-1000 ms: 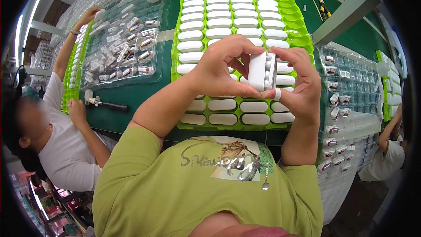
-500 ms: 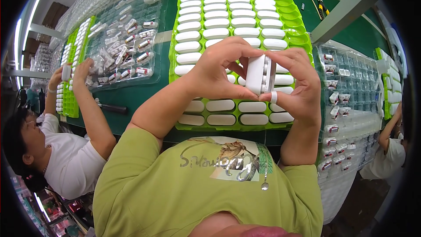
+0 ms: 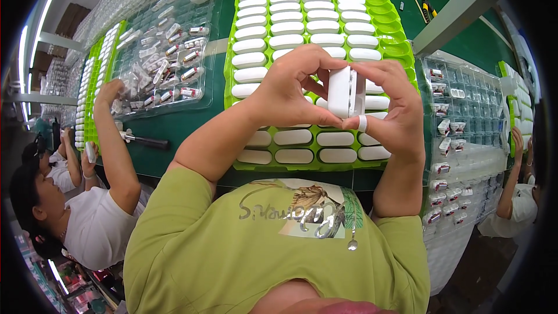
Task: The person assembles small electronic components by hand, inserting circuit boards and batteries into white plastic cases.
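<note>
My left hand (image 3: 293,84) and my right hand (image 3: 398,104) meet over the green tray, both closed on one white oblong plastic case (image 3: 337,94) held upright between thumbs and fingers. My left fingers grip its smooth white shell, while the right ones press the other side, where a narrow gap and a thinner pale part show. What lies inside the case is mostly hidden. A white band wraps my right thumb. Under my hands, the bright green tray (image 3: 405,67) carries rows of similar white oblong pieces (image 3: 250,60).
Left of the green tray lies a clear tray (image 3: 210,23) of small parts, with a black-handled tool (image 3: 150,142) near it. Another clear tray (image 3: 479,110) is at right, below a grey post (image 3: 459,14). Co-workers (image 3: 104,227) sit on both sides.
The gap along the case's side looks narrower, and the round white parts inside no longer show clearly. The left co-worker's hand has lowered with a white piece.
</note>
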A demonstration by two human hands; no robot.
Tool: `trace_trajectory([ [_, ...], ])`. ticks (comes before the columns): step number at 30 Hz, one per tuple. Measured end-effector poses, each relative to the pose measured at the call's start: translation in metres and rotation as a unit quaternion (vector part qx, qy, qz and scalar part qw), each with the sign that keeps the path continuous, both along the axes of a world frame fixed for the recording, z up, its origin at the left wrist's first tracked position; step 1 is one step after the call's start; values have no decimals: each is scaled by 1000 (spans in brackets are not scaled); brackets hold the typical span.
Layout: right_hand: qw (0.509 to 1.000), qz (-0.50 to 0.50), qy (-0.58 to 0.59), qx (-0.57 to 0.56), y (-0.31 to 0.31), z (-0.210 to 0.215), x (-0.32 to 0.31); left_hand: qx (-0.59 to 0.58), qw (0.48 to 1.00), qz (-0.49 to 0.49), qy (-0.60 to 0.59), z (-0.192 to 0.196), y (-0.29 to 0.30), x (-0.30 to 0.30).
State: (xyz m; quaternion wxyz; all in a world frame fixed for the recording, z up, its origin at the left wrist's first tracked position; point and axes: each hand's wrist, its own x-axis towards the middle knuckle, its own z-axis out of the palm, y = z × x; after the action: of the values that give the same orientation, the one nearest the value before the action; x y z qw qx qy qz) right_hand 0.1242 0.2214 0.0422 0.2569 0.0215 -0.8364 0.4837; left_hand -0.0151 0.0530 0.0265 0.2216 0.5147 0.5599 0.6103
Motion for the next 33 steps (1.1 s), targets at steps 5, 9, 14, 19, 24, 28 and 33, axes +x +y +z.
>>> trace_trajectory([
  [5,999,24,33,31,2,-1,-1,-2,1000,-7,-3,5,1,4],
  [9,999,32,17,6,2,-4,-1,3,1000,-11,-2,-1,-1,0],
  [14,999,36,4,-19,2,-6,-1,11,1000,-15,-5,-1,-1,-1],
  [19,999,41,9,-26,2,-10,-3,11,1000,-24,-4,3,-3,-2],
  [24,999,38,25,6,0,-12,-4,-13,999,-17,43,7,-6,-4],
  [28,999,24,33,0,-4,-9,-4,-13,998,39,42,10,-2,-2],
  [33,991,-2,124,-45,-7,-17,-6,-17,998,52,28,0,3,0],
])
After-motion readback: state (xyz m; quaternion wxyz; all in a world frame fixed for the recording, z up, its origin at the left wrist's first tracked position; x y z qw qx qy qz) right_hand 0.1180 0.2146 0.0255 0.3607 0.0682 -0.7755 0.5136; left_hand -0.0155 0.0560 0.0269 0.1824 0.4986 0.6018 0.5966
